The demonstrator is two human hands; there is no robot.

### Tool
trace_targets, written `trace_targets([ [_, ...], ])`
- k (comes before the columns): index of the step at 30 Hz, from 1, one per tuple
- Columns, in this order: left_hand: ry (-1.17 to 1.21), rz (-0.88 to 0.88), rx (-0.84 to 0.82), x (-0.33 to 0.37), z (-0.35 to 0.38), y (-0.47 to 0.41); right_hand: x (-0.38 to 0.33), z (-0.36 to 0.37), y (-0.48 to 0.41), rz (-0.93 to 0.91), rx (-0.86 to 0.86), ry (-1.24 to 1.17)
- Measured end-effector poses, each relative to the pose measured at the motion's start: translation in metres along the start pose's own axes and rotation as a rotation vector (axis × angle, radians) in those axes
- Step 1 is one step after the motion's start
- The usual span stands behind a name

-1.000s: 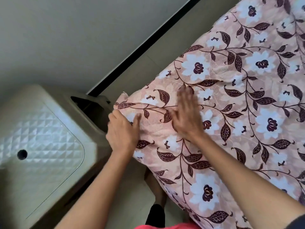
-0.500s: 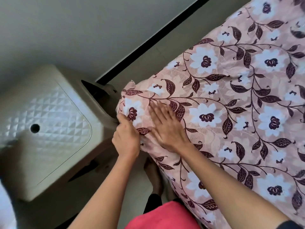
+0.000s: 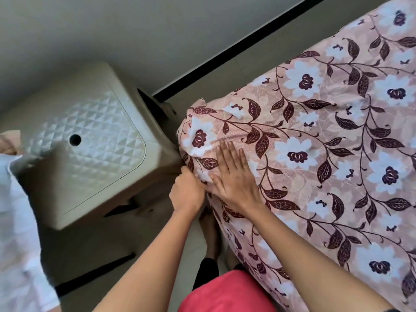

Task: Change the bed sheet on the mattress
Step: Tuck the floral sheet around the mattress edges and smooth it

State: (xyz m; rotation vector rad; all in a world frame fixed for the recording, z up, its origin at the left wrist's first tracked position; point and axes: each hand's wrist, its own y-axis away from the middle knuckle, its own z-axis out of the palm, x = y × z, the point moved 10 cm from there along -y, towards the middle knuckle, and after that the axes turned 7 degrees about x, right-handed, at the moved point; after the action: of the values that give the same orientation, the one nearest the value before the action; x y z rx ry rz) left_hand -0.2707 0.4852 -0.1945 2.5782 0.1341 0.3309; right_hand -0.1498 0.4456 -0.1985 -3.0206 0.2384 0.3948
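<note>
Tightly curled, the left hand [image 3: 188, 191] grips a bunch of the bed sheet [image 3: 315, 143] at the side of the mattress corner, knuckles up, its fingertips buried in the fabric. Just beside it and touching it, the right hand [image 3: 234, 174] lies flat on top of the sheet, fingers straight and close together, pointing toward the rounded corner, palm pressing the cloth down. Both bare forearms reach in from the lower edge of the view.

The sheet is pink with white flowers and dark maroon leaves and vines. It covers the mattress completely in this view, spreading from the corner across the whole right side, with a few shallow creases just ahead of the right fingertips.

Left of the corner, very near it, stands a beige plastic stool [image 3: 90, 143] with a quilted diamond pattern on its top and a round hole [image 3: 75, 139] in it. A white cloth [image 3: 18, 233] lies blurred at the far left edge. Below the hands a bare foot [image 3: 210, 230] rests on the pale floor [image 3: 101, 244] against the bed side, and a red garment [image 3: 225, 293] fills the bottom middle. A black strip [image 3: 236, 48] runs along the base of the wall [image 3: 112, 30].
</note>
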Motion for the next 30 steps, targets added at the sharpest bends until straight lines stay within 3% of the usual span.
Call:
trace_targets([
  [4,-0.009,0.184,0.104,0.01,-0.003,0.003,0.043,-0.004,0.014,0.254,-0.03,0.026],
  [6,-0.065,0.308,0.149,0.015,0.002,0.006,0.035,0.003,0.016,0.218,-0.044,0.057],
  [9,-0.221,0.456,0.073,0.015,0.027,0.01,0.011,0.009,0.014,0.099,-0.034,0.062],
  [12,-0.379,0.369,-0.104,-0.008,0.054,0.001,-0.002,0.007,0.024,-0.002,-0.003,0.076],
  [14,-0.488,0.346,-0.216,-0.02,0.064,0.005,0.012,0.0,0.053,0.142,0.053,0.078],
  [17,-0.438,0.47,-0.182,-0.018,0.065,0.021,0.027,-0.004,0.117,0.363,0.105,0.129],
  [24,-0.411,0.485,-0.214,-0.057,0.086,0.051,-0.033,0.01,0.179,0.112,0.086,0.355],
  [27,-0.303,0.442,-0.188,-0.067,0.091,0.047,-0.06,0.025,0.192,-0.082,0.091,0.463],
  [30,-0.155,0.39,-0.153,-0.067,0.094,0.03,-0.061,0.039,0.186,-0.124,0.126,0.569],
])
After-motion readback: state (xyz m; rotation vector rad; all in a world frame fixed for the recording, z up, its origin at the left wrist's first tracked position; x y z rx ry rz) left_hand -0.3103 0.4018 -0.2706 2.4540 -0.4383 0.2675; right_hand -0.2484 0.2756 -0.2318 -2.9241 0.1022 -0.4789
